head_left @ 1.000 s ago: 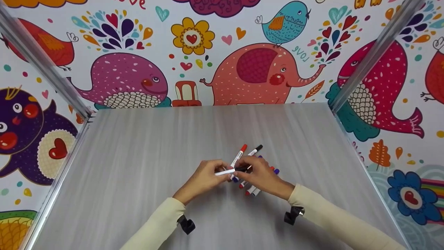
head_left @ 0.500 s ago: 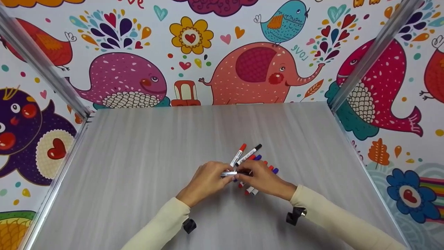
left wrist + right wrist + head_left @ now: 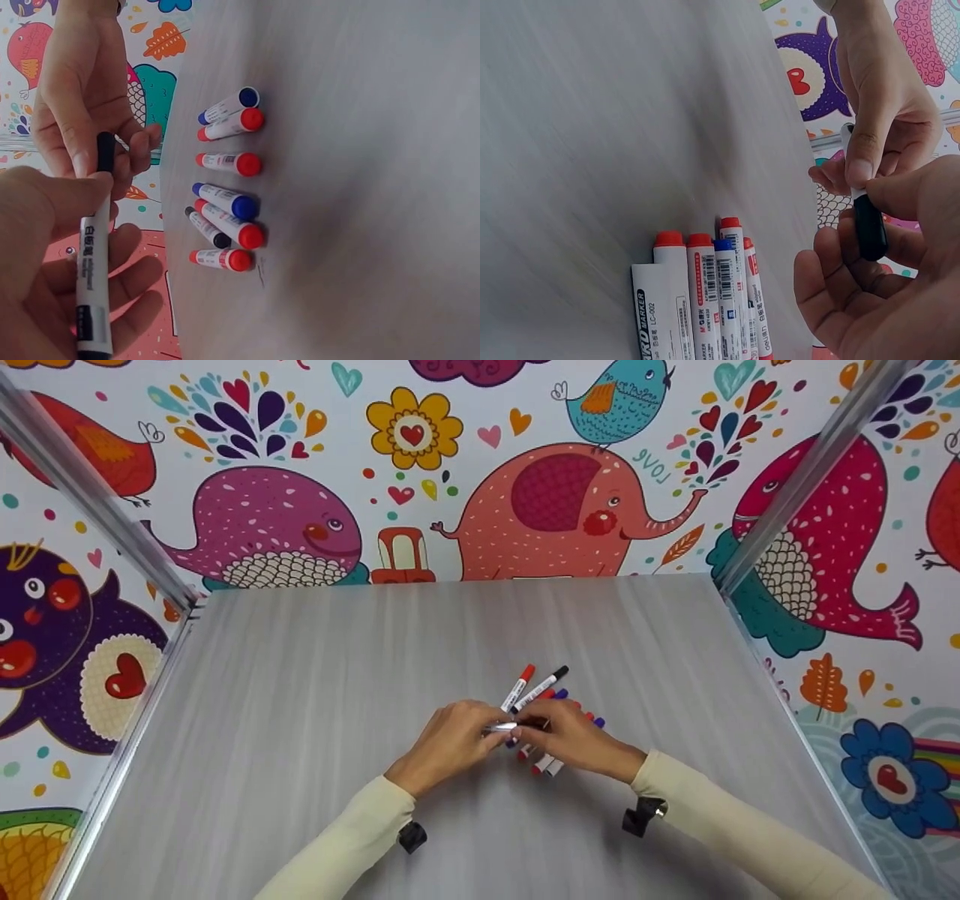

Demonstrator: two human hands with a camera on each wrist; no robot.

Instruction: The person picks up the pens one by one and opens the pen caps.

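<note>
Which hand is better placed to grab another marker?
Probably the right hand: it's nearer the loose, white cylindrical markers; the left hand sits to their left. Both grip one black-capped white marker.

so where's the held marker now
In the head view, the held marker is below and slightly right of centre, pinched by the left hand and right hand.

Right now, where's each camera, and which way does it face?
Head: on the head, facing forward and down across the gray table; left grip, right grip and sleeves show.
Left wrist: on that wrist, facing the held whiteboard marker; both grips show.
Right wrist: on that wrist, facing the marker's black cap; both grips show.
Both wrist views share that marker, table and grips.
</note>
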